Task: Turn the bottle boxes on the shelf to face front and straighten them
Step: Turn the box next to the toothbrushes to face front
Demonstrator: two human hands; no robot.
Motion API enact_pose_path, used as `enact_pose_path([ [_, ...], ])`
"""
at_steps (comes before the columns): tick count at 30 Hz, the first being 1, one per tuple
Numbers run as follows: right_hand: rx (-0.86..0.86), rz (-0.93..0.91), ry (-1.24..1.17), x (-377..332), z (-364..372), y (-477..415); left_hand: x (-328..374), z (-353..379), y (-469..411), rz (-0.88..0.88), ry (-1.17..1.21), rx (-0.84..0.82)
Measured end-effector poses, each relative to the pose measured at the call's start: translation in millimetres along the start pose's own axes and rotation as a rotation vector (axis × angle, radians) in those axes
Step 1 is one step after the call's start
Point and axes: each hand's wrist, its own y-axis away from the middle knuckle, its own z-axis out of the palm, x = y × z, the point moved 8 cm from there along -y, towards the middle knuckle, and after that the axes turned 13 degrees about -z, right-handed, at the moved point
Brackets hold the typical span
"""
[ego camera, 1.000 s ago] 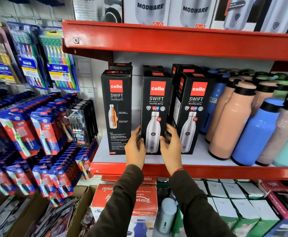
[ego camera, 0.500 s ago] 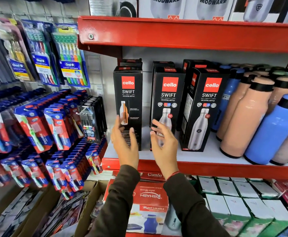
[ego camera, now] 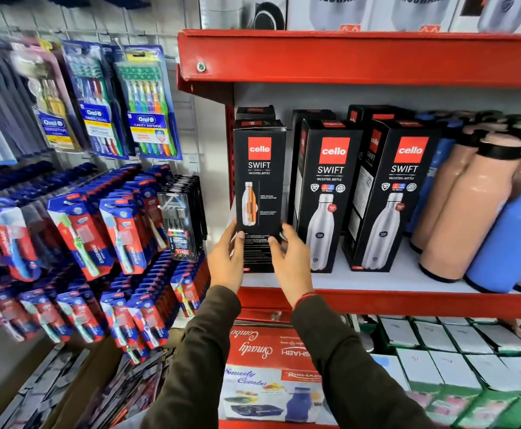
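Observation:
Three black Cello Swift bottle boxes stand in a row at the left of the white shelf (ego camera: 401, 281). The left box (ego camera: 260, 181) shows a side panel with a cut-away bottle and small text. My left hand (ego camera: 226, 261) grips its lower left edge and my right hand (ego camera: 290, 261) its lower right edge. The middle box (ego camera: 327, 193) and the right box (ego camera: 395, 193) show their fronts but stand turned slightly, with a side panel showing. More black boxes stand behind them, mostly hidden.
Peach and blue bottles (ego camera: 466, 205) crowd the shelf's right side. A red shelf (ego camera: 361, 57) hangs overhead with Modware boxes. Toothbrush packs (ego camera: 123, 230) hang on the left wall. Boxes (ego camera: 271, 366) fill the level below.
Both hands left the middle box, moved left and closed on the left box's lower edges. The view has shifted left and nearer.

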Motion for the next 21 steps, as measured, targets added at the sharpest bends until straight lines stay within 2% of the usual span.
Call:
enact_pose_path([
  [5,0.054,-0.022,-0.028,-7.3,-6.6,-3.0,4.4,-6.2,-5.2,-0.006,0.106,-0.027],
  [13,0.011,-0.078,-0.048,-28.9,-4.8,-14.6,21.8,-23.2,5.9,-0.042,0.377,0.009],
  [21,0.046,-0.032,-0.003,-28.6,-4.4,-13.6,23.1,-32.7,12.3,0.014,0.313,0.059],
])
